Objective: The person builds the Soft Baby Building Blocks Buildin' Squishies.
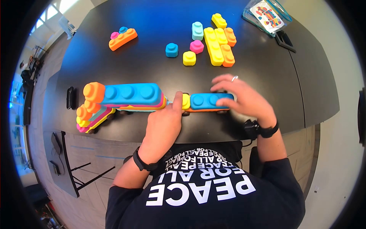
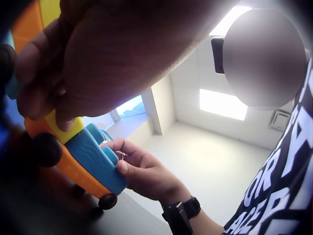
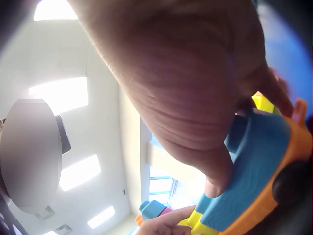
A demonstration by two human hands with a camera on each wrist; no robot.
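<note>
A toy wagon has an orange base [image 2: 88,169] with dark wheels. On it sit a yellow block [image 1: 186,102] and a longer blue block [image 1: 199,100]. My left hand [image 1: 164,124] holds the yellow end, its index finger stretched across the joint and its thumb on the block's side. From the other end, my right hand [image 1: 248,97] grips the blue block, with the thumb on its near side and the fingers over the far side. Left of the wagon stands a taller row of stacked blocks, topped by a long blue block [image 1: 129,94] and an orange block [image 1: 94,92].
Several loose yellow blocks [image 1: 213,45], orange blocks [image 1: 230,36] and small single blocks lie across the far side of the black table [image 1: 152,72]. An orange block [image 1: 124,39] lies far left. A clear zip bag [image 1: 253,19] and a dark phone-like object [image 1: 286,41] sit far right.
</note>
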